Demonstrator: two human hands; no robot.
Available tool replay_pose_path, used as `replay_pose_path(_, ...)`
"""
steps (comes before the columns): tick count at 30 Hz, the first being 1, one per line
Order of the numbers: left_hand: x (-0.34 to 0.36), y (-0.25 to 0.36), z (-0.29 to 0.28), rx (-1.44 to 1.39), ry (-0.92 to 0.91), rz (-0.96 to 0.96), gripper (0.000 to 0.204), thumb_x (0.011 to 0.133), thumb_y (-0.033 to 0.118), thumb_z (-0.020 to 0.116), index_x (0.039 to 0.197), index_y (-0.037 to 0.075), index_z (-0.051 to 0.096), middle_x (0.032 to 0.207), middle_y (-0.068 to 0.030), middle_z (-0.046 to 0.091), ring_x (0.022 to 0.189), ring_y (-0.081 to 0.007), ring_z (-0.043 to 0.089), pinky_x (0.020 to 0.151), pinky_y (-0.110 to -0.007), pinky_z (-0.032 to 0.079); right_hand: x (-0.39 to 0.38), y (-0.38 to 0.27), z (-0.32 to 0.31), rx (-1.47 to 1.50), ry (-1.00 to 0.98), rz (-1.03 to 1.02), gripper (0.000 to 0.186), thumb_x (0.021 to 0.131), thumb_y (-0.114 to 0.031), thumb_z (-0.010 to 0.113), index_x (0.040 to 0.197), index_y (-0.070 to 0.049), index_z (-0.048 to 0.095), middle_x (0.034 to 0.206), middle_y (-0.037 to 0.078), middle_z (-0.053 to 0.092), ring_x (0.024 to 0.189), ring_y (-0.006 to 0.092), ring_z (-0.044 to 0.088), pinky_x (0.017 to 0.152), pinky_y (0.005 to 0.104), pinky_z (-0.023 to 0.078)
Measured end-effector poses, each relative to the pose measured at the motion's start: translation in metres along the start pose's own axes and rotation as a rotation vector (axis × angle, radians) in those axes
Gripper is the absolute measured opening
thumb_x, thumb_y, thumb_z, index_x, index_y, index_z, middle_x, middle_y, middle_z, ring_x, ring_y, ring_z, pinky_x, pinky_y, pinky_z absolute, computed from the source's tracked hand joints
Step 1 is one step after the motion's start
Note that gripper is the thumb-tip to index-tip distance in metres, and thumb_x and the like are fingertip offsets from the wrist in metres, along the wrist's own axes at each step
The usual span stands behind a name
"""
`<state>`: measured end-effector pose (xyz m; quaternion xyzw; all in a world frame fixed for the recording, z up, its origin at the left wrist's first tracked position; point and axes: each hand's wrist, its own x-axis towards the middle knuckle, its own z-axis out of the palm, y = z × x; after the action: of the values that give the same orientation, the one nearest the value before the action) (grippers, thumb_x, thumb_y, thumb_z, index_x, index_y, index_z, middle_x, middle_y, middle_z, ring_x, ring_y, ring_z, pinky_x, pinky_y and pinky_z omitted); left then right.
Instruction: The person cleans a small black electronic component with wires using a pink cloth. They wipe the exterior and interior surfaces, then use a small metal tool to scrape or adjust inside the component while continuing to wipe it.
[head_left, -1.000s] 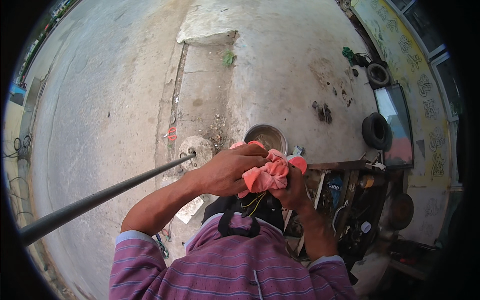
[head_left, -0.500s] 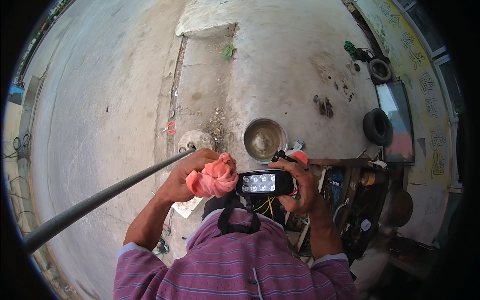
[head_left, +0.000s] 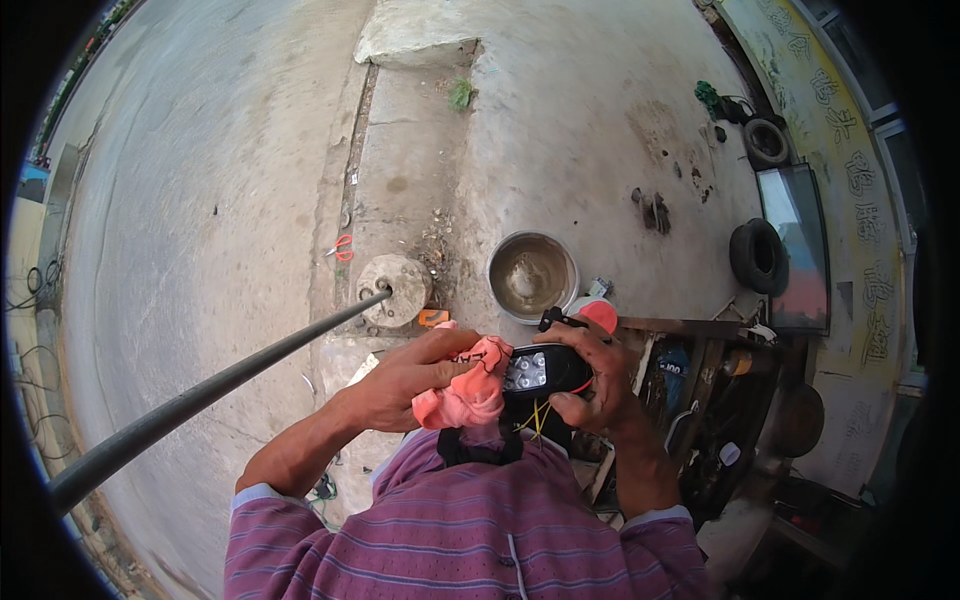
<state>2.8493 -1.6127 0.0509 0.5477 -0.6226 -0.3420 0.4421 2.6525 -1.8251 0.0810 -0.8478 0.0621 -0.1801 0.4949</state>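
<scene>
My left hand [head_left: 395,385] is closed around a bunched pink cloth [head_left: 470,385], which lies against the left end of a black LED work light [head_left: 530,372] and covers part of its face. A few round LEDs show beside the cloth. My right hand [head_left: 600,365] grips the light's other end, fingers over the top and thumb below, near its black bracket [head_left: 560,318]. Thin yellow wires [head_left: 538,415] hang under the light. Just ahead, on the ground, stands a metal basin [head_left: 530,275] with murky water in it.
A grey pole [head_left: 220,380] rises from a round concrete base [head_left: 395,290] on my left. Red-handled scissors [head_left: 343,248] and an orange box [head_left: 433,318] lie nearby. To the right are a cluttered workbench [head_left: 710,375], tyres [head_left: 757,257] and a leaning glass panel [head_left: 795,245].
My left hand has moved right with the pink cloth, from beside the light onto its face. Several LEDs are now covered. My right hand still holds the light.
</scene>
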Motion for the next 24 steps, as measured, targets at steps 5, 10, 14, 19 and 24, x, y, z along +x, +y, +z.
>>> replay_pose_path(5, -0.017, -0.01, -0.014, 0.021, 0.049, -0.116, 0.055, 0.083, 0.022, 0.077, 0.134, 0.008, 0.06, 0.133, -0.0179, 0.056, 0.122, -0.0355, 0.055, 0.101, -0.045, 0.042, -0.002, 0.001, -0.008, 0.017, -0.036, 0.006, 0.053, 0.058, -0.018, 0.07, 0.108, 0.0, 0.064, 0.098, 0.017, 0.067, 0.09, 0.0326, 0.066, 0.084, 0.0389, 0.052)
replay_pose_path(10, 0.014, 0.021, -0.017, 0.099, 0.061, 0.085, 0.055, 0.078, 0.026, 0.076, 0.13, 0.013, 0.062, 0.137, -0.0182, 0.05, 0.123, -0.0379, 0.051, 0.101, -0.047, 0.042, 0.013, -0.004, 0.005, -0.083, -0.176, -0.087, 0.059, 0.058, -0.021, 0.077, 0.111, -0.001, 0.062, 0.095, 0.016, 0.063, 0.085, 0.0347, 0.065, 0.076, 0.0403, 0.053)
replay_pose_path(14, 0.043, 0.039, -0.006, 0.263, 0.083, 0.162, 0.051, 0.076, 0.025, 0.077, 0.124, 0.012, 0.064, 0.135, -0.0195, 0.051, 0.121, -0.039, 0.053, 0.098, -0.047, 0.045, 0.016, 0.004, 0.017, -0.148, -0.144, -0.166, 0.064, 0.059, -0.026, 0.082, 0.114, -0.001, 0.06, 0.097, 0.019, 0.062, 0.082, 0.0367, 0.064, 0.071, 0.041, 0.052)
replay_pose_path(19, 0.021, 0.003, 0.0, 0.036, 0.144, 0.033, 0.056, 0.076, 0.024, 0.082, 0.126, 0.008, 0.064, 0.134, -0.0195, 0.053, 0.12, -0.0366, 0.055, 0.098, -0.044, 0.047, 0.004, -0.003, 0.006, -0.032, -0.062, -0.023, 0.057, 0.061, -0.022, 0.075, 0.112, 0.001, 0.063, 0.098, 0.018, 0.064, 0.087, 0.0328, 0.066, 0.079, 0.0379, 0.053)
replay_pose_path(24, -0.018, -0.024, 0.005, -0.432, 0.241, -0.305, 0.046, 0.086, 0.027, 0.073, 0.124, 0.003, 0.064, 0.121, -0.014, 0.063, 0.113, -0.0248, 0.06, 0.098, -0.037, 0.045, -0.016, 0.007, 0.003, 0.455, 0.19, 0.272, 0.058, 0.067, -0.02, 0.061, 0.118, 0.005, 0.058, 0.111, 0.014, 0.064, 0.103, 0.0201, 0.063, 0.095, 0.033, 0.048)
